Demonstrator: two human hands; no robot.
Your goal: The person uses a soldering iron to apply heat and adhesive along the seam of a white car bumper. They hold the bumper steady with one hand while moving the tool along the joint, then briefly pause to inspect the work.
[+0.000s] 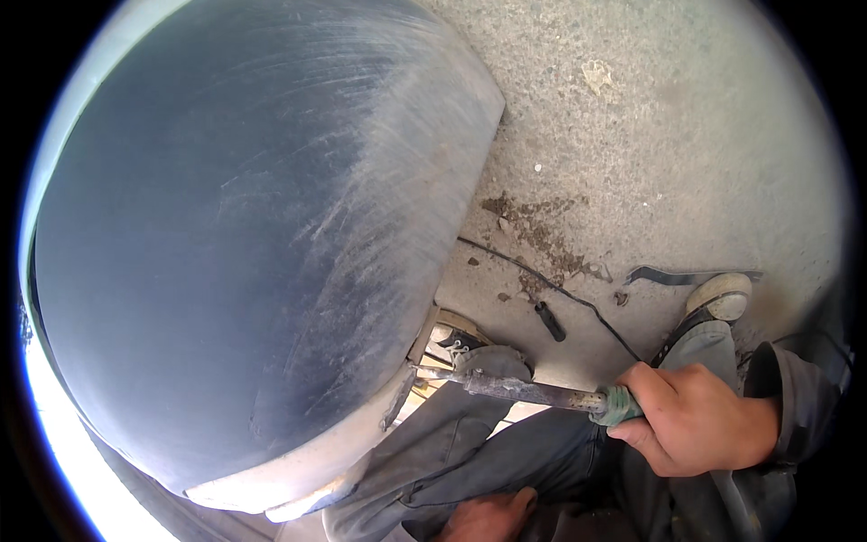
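My right hand (691,420) is closed around the green-wrapped handle of a soldering iron (533,390), a long tool with a worn metal shaft. Its thin tip points left and reaches the lower right edge of a large curved panel (271,226). That panel is dark, dusty and scratched, with a pale strip along its lower rim. A dark broken-looking bit of edge (397,397) shows right by the tip. Low in the view, my left hand (488,519) lies near my trouser leg, partly cut off by the frame; its fingers are mostly hidden.
A black cord (560,287) runs across the concrete floor (704,163) from the panel toward my right hand. Near it lie a short black cylindrical piece (549,322), a dark flat strip (691,275) and crumbs of dirt (542,235). My shoes (722,298) stand on the floor.
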